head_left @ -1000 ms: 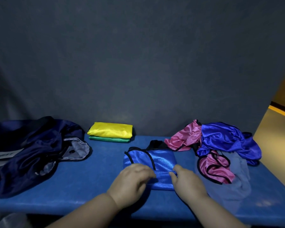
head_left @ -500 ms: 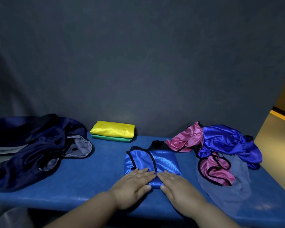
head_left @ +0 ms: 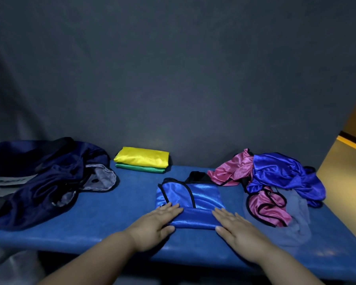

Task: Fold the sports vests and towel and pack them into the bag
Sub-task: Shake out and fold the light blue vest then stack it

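A shiny blue vest [head_left: 201, 196] with black trim lies folded in the middle of the blue bench [head_left: 115, 221]. My left hand [head_left: 156, 225] presses flat on its near left corner. My right hand [head_left: 234, 227] lies flat at its near right corner, fingers straight. A folded yellow vest [head_left: 142, 159] sits on a folded green one [head_left: 140, 168] at the back. On the right is a loose heap of pink vests [head_left: 267, 208], a blue vest [head_left: 282, 173] and a pale grey-blue towel [head_left: 298, 221]. The dark navy bag [head_left: 39, 177] lies slumped on the left.
A dark grey fabric backdrop [head_left: 173, 79] hangs right behind the bench. A black piece of cloth [head_left: 197, 176] pokes out behind the folded blue vest. The bench ends at the right, where a yellowish floor [head_left: 345, 169] shows.
Both hands went from pinching the vest's near edge to lying flat on it, then slid apart from the middle out to its near corners. The vest lies flatter.
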### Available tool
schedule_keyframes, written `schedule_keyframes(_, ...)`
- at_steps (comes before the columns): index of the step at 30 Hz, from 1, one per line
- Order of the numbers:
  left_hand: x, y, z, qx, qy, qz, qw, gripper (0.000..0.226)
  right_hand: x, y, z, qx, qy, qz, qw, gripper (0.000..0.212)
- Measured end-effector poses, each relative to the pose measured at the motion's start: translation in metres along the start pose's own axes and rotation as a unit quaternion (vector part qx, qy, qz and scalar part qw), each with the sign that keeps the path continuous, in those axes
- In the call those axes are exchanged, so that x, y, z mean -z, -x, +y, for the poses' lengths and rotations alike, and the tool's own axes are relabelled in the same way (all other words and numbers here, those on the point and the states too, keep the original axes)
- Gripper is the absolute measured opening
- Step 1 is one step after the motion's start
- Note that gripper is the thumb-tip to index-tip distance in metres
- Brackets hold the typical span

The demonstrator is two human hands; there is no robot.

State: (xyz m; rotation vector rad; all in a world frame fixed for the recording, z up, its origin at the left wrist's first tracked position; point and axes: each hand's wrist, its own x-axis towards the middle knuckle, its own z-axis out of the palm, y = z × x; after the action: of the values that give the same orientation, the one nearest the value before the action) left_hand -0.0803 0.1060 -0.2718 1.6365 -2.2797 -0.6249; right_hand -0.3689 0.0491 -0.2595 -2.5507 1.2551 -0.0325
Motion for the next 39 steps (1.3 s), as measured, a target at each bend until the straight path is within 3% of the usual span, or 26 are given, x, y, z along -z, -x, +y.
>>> schedule_keyframes(2, 0.001, 0.001, -0.003, 0.033, 0.047, 0.007, 0.998, 0.062, -0.001, 0.0, 0.006, 0.0, -0.009, -0.007, 1.0, 0.122)
schedule_keyframes(6, 0.003, -0.002, -0.005, 0.067, 0.111, 0.009, 0.991, 0.066, 0.002, 0.002, 0.0, -0.012, -0.014, 0.024, 1.0, 0.063)
schedule_keyframes(10, 0.003, -0.007, -0.004, 0.054, 0.128, 0.034, 0.99, 0.043, -0.001, -0.001, 0.002, -0.054, -0.029, 0.087, 0.994, 0.051)
schedule_keyframes(14, -0.001, -0.007, -0.007, 0.041, 0.113, 0.112, 0.986, 0.031, 0.0, -0.007, -0.002, -0.055, -0.077, 0.138, 0.986, 0.031)
schedule_keyframes(21, 0.011, 0.004, -0.001, 0.068, 0.165, 0.208, 0.962, 0.014, 0.009, -0.011, 0.004, -0.029, -0.143, 0.151, 0.978, 0.007)
schedule_keyframes(26, 0.02, 0.007, 0.004, 0.08, 0.213, 0.23, 0.946, 0.006, 0.016, -0.01, -0.001, -0.058, -0.192, 0.152, 0.968, 0.014)
schedule_keyframes(34, 0.016, 0.0, 0.006, 0.146, 0.184, 0.27, 0.934, 0.008, 0.012, -0.015, -0.015, -0.104, -0.208, 0.201, 0.952, 0.033)
schedule_keyframes(37, 0.018, -0.006, 0.011, 0.179, 0.118, 0.28, 0.936, 0.012, 0.009, -0.018, -0.021, -0.149, -0.162, 0.207, 0.953, 0.041)
schedule_keyframes(39, 0.02, -0.01, 0.013, 0.198, 0.016, 0.286, 0.937, 0.013, 0.009, -0.018, -0.025, -0.178, -0.124, 0.213, 0.953, 0.043)
